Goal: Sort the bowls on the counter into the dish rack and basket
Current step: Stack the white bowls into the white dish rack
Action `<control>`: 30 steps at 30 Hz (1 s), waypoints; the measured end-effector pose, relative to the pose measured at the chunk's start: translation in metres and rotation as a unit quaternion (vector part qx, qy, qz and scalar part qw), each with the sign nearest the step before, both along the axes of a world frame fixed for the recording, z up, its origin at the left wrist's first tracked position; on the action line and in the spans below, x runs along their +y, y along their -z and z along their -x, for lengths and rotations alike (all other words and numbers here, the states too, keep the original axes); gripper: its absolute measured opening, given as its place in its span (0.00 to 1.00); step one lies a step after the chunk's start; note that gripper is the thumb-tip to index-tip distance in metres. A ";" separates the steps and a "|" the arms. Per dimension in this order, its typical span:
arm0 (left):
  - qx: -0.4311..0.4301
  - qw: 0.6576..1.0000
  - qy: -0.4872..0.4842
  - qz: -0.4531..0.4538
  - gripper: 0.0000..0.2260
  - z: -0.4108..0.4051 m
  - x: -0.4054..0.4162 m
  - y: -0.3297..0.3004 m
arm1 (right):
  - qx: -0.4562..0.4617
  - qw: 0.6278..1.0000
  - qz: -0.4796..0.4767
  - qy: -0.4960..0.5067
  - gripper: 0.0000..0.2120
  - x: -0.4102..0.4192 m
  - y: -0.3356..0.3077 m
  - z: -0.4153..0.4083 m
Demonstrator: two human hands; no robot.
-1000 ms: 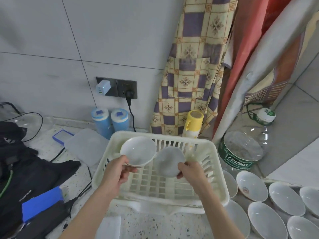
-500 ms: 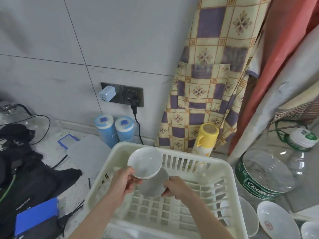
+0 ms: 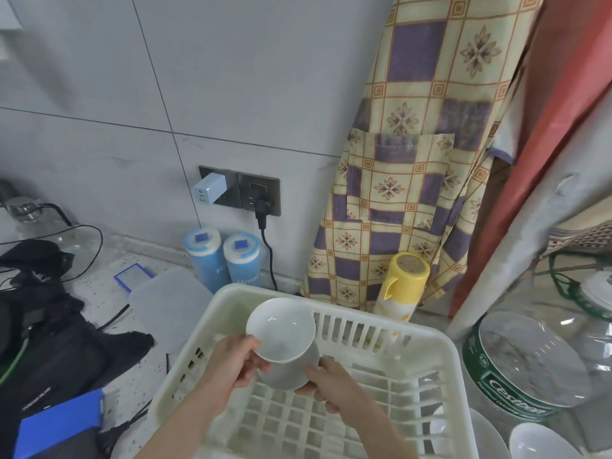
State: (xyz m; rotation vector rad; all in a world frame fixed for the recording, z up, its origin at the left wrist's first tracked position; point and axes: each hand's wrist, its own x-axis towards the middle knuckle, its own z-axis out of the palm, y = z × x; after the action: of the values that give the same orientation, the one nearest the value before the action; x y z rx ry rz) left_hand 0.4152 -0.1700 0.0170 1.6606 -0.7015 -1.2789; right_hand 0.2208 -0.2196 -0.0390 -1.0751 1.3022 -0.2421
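Both bowls now overlap over the white dish rack [image 3: 427, 339], where a second ago they were held side by side. In the left hand [image 3: 231, 362], fingers curl round the rim of the upper white bowl [image 3: 280, 327], whose empty inside tilts toward the camera. Behind and below it, touching it, the second white bowl [image 3: 291, 374] is pinched at its lower edge by the right hand [image 3: 326, 382]. Nothing rests on the slotted floor of the rack. To its right, more white bowls [image 3: 536, 440] lie open and empty on the counter [image 3: 109, 286], beside a clear water jug [image 3: 530, 362] with a green label. A yellow spray can [image 3: 402, 283] stands behind the rack.
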 end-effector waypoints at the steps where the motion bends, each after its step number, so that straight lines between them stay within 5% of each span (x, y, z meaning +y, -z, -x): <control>1: -0.006 1.000 0.009 0.003 0.09 0.000 0.001 0.000 | -0.004 1.000 -0.002 0.006 0.16 0.000 -0.001 0.000; 17: -0.047 0.998 0.040 0.001 0.09 0.005 0.006 0.006 | -0.120 0.962 -0.176 0.171 0.23 -0.003 -0.012 0.003; 22: -0.056 0.997 0.050 -0.014 0.09 0.006 0.006 0.007 | 0.049 0.992 -0.016 0.119 0.22 0.003 -0.023 0.000; 26: -0.063 0.995 0.065 -0.034 0.09 0.005 0.004 0.012 | 0.068 0.980 0.154 0.109 0.13 0.007 -0.022 0.001; 30: -0.078 0.992 0.089 -0.048 0.10 0.006 0.005 0.015 | 0.077 0.971 0.219 0.063 0.13 0.008 -0.021 -0.002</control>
State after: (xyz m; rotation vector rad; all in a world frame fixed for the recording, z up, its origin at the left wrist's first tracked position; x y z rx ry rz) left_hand 0.4095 -0.1655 0.0020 1.8230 -0.9115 -1.3347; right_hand 0.2226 -0.2114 -0.0181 -1.4053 1.4976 -0.5713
